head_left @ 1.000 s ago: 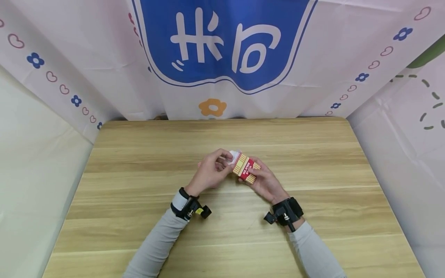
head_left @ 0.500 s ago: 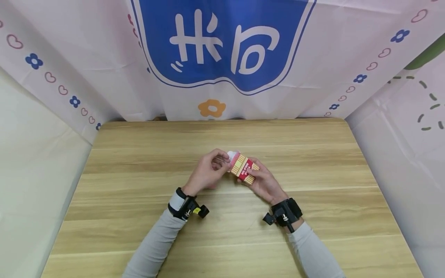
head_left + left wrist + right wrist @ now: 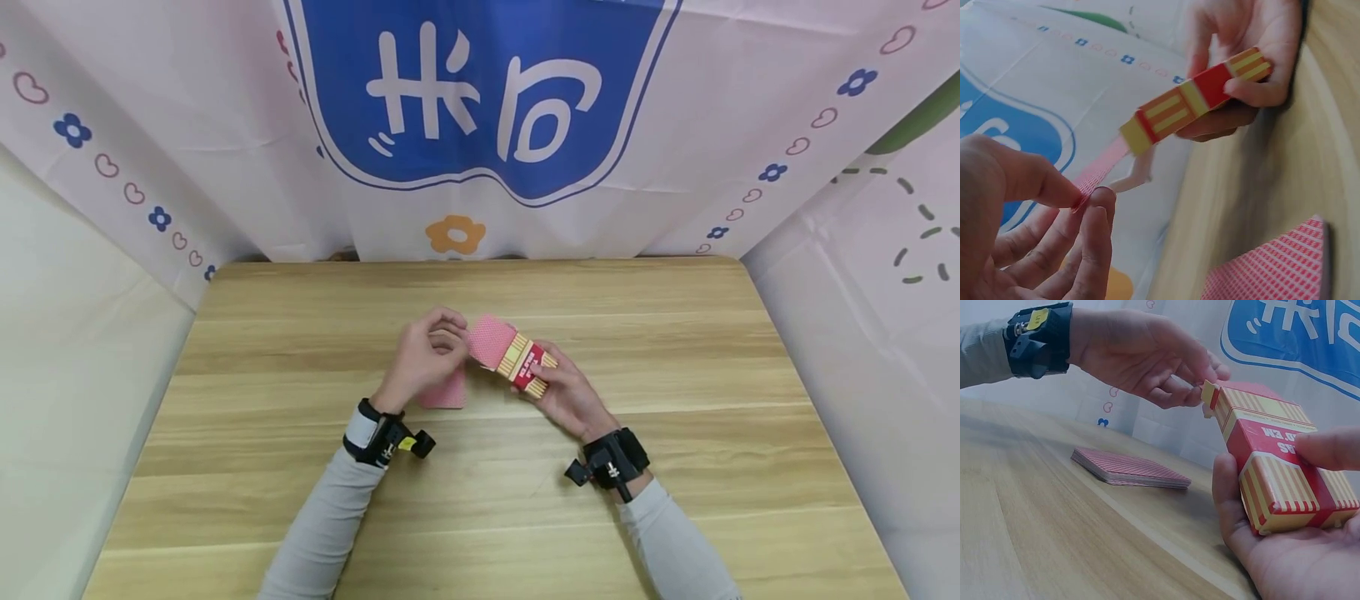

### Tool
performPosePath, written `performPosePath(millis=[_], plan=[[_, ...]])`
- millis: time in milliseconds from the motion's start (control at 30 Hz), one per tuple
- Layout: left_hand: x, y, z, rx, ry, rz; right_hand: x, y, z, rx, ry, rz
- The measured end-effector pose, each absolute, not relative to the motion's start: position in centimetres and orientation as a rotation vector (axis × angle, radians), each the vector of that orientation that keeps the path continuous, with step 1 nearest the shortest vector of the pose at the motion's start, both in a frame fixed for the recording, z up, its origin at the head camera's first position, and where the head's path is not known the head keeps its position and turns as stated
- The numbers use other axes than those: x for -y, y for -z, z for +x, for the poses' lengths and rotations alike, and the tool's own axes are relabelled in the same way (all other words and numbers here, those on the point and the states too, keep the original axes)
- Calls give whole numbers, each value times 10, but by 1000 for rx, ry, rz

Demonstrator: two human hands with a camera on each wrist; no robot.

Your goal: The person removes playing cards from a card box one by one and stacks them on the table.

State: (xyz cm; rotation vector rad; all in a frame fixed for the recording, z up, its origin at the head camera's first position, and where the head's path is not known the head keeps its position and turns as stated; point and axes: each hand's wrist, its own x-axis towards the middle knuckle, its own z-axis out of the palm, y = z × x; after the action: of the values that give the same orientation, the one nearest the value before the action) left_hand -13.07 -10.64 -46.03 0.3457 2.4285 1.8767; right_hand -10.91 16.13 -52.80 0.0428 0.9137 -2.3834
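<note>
My right hand [image 3: 573,398] holds a red and yellow striped card box [image 3: 527,367], thumb across its printed face, with the box tilted above the table. From the box's open end sticks out a pink-backed playing card [image 3: 491,340]. My left hand [image 3: 423,358] pinches the outer end of that card between thumb and fingertips, as the left wrist view shows most closely. A stack of playing cards [image 3: 1129,470] with red-patterned backs lies flat on the table below my left hand. In the head view that hand covers part of the stack.
The wooden table [image 3: 480,525] spreads around both hands. A white cloth [image 3: 585,217] with a blue emblem hangs along its back edge, and pale cloth walls [image 3: 82,350] stand at the sides. Each wrist wears a black camera strap [image 3: 617,458].
My left hand has moved left, drawing the pink-backed playing card further out of the box. More of the stack on the table shows now. My right hand stays nearly in place with the box.
</note>
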Motion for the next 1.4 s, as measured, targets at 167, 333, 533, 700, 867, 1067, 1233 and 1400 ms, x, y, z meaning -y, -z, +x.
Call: performPosePath(millis=[167, 333, 533, 700, 867, 1067, 1233, 1400], plan=[[120, 459, -134, -2420, -1917, 333, -160, 529, -108, -915, 2375, 46], [133, 457, -141, -2397, -1948, 300, -160, 530, -110, -923, 2377, 30], [144, 456, -146, -2391, -1870, 184, -162, 530, -109, -925, 2383, 58], [152, 463, -149, -2435, -1683, 240, -163, 529, -107, -946, 2382, 55], [157, 469, -151, -2435, -1539, 195, -161, 528, -109, -933, 2383, 35], [159, 476, -152, -2436, -1385, 194, -160, 529, -110, -935, 2374, 21], [157, 481, -154, -2486, -1233, 283, -162, 529, -111, -960, 2376, 13], [154, 485, -153, -2534, -1182, 274, -162, 529, -110, -943, 2380, 32]])
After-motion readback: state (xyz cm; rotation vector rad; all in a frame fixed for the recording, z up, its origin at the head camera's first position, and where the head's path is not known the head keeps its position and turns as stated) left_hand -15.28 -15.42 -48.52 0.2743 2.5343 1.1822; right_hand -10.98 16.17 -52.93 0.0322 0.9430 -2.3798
